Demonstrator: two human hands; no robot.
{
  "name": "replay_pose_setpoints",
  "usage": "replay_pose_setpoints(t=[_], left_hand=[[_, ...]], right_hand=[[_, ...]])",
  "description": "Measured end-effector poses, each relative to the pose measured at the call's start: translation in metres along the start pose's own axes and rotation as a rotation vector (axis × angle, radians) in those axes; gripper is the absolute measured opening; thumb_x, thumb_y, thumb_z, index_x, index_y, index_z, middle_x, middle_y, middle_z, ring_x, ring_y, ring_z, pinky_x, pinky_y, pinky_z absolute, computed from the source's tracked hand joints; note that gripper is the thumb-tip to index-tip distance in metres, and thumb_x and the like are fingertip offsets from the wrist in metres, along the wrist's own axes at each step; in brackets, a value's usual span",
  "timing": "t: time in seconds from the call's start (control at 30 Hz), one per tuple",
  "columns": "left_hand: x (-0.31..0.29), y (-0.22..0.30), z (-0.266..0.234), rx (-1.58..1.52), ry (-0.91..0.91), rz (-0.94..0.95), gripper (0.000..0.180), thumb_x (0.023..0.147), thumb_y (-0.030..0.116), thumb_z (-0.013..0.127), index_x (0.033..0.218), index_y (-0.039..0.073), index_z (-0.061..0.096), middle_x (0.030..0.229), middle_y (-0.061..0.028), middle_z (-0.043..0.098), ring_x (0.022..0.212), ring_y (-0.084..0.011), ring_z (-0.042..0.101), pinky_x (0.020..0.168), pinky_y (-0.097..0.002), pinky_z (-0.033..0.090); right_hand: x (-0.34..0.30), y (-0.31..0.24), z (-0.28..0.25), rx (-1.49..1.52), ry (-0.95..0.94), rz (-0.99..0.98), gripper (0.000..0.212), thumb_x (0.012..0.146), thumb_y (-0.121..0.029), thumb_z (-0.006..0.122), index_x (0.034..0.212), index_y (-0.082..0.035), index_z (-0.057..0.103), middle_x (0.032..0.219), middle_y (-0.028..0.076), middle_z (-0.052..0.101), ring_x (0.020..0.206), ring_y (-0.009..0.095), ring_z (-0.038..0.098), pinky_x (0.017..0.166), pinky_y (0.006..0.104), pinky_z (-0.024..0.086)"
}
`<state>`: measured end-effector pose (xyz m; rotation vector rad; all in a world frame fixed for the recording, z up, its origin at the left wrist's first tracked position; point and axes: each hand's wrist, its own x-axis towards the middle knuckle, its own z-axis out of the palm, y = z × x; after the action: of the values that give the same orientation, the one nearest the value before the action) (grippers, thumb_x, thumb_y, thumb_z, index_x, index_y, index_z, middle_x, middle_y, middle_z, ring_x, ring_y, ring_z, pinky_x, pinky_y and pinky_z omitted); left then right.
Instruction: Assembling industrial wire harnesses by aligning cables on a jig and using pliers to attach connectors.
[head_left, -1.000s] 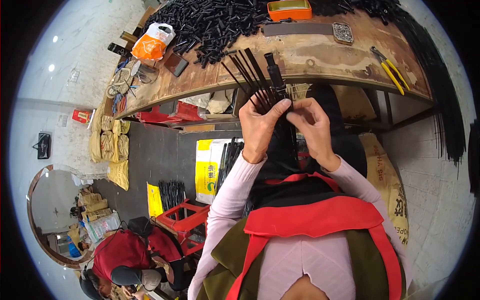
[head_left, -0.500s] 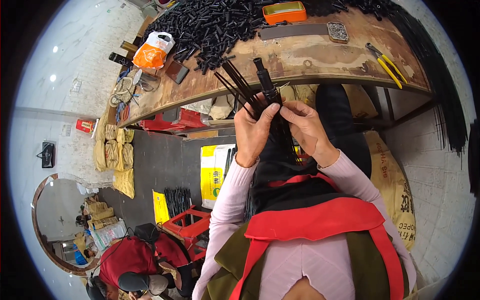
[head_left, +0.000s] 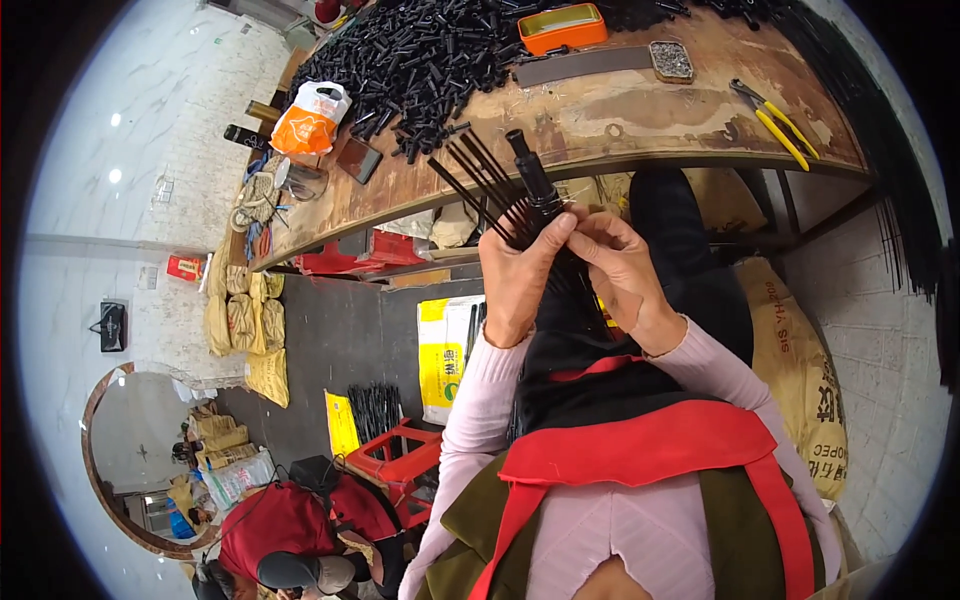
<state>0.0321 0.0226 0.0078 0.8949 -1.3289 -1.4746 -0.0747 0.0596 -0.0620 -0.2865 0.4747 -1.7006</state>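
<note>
My left hand (head_left: pixel 512 290) is wrapped round a bundle of thin black rods (head_left: pixel 466 178), which fan out toward the bench and run down below my fingers. A black ribbed tube-shaped fitting (head_left: pixel 532 170) stands up from the same grip, tilted slightly left. Thin shiny pins or wires (head_left: pixel 562 197) stick out beside its lower end, by my left thumb. Close against the fitting's base, my right hand (head_left: pixel 622 275) has its thumb and forefinger pinched together. What they pinch is too small to make out.
On the wooden bench (head_left: pixel 640 110) lie a heap of black fittings (head_left: pixel 430 75), an orange tin (head_left: pixel 562 28), a tray of small metal pieces (head_left: pixel 670 62) and yellow-handled pliers (head_left: pixel 775 125). A red stool (head_left: pixel 400 452) stands left; another person (head_left: pixel 280 535) bends over nearby. Sacks (head_left: pixel 790 350) stand at right.
Both hands and the bundle sit slightly lower and further right in view, as the whole scene has shifted. The pin ends by the fitting show more plainly. The grip looks the same.
</note>
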Motion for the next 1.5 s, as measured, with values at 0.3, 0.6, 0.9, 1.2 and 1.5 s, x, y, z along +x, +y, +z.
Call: replay_pose_setpoints(t=[0.3, 0.6, 0.9, 1.2, 1.5], left_hand=[[0.005, -0.007, 0.002, 0.096, -0.01, 0.05, 0.013, 0.09, 0.005, 0.068, 0.099, -0.004, 0.069, 0.092, -0.0084, 0.072, 0.083, -0.0109, 0.065, 0.077, -0.0243, 0.052], [0.01, -0.013, -0.007, 0.562, -0.111, 0.229, 0.018, 0.091, 0.011, 0.063, 0.101, -0.003, 0.069, 0.087, -0.0149, 0.073, 0.08, -0.0249, 0.072, 0.07, -0.0317, 0.053], [0.005, -0.016, 0.009, 0.485, -0.048, 0.246, 0.018, 0.093, 0.008, 0.059, 0.102, -0.004, 0.068, 0.09, -0.0136, 0.074, 0.08, -0.0219, 0.072, 0.072, -0.0315, 0.053], [-0.008, -0.026, 0.001, -0.05, -0.222, -0.098, 0.014, 0.099, 0.006, 0.05, 0.109, -0.002, 0.055, 0.086, -0.0095, 0.061, 0.082, -0.0192, 0.062, 0.077, -0.0342, 0.051], [0.003, -0.032, 0.041, -0.334, -0.289, -0.251, 0.025, 0.092, 0.006, 0.061, 0.115, -0.002, 0.055, 0.071, 0.0019, 0.047, 0.058, -0.0056, 0.039, 0.052, -0.0229, 0.031]], right_hand=[[-0.009, 0.008, -0.007, -0.076, -0.036, -0.083, 0.011, 0.091, 0.001, 0.066, 0.102, 0.0, 0.064, 0.111, 0.005, 0.065, 0.105, 0.013, 0.059, 0.097, 0.0261, 0.044], [-0.001, 0.011, -0.007, -0.24, -0.047, -0.038, 0.018, 0.098, -0.013, 0.06, 0.11, 0.0, 0.063, 0.107, 0.001, 0.063, 0.104, 0.007, 0.056, 0.094, 0.0223, 0.042], [-0.003, -0.009, -0.006, -0.126, -0.153, 0.211, 0.032, 0.101, -0.021, 0.054, 0.123, 0.001, 0.06, 0.12, 0.002, 0.061, 0.109, 0.009, 0.055, 0.097, 0.0244, 0.041], [0.031, -0.169, -0.071, -2.161, -0.201, -1.034, 0.032, 0.078, -0.013, 0.068, 0.107, 0.0, 0.061, 0.109, 0.016, 0.06, 0.108, 0.036, 0.053, 0.098, 0.043, 0.043], [0.076, -0.265, -0.125, -1.636, 0.081, -0.665, 0.032, 0.096, -0.031, 0.06, 0.105, 0.0, 0.061, 0.095, 0.01, 0.058, 0.088, 0.021, 0.056, 0.078, 0.0331, 0.043]])
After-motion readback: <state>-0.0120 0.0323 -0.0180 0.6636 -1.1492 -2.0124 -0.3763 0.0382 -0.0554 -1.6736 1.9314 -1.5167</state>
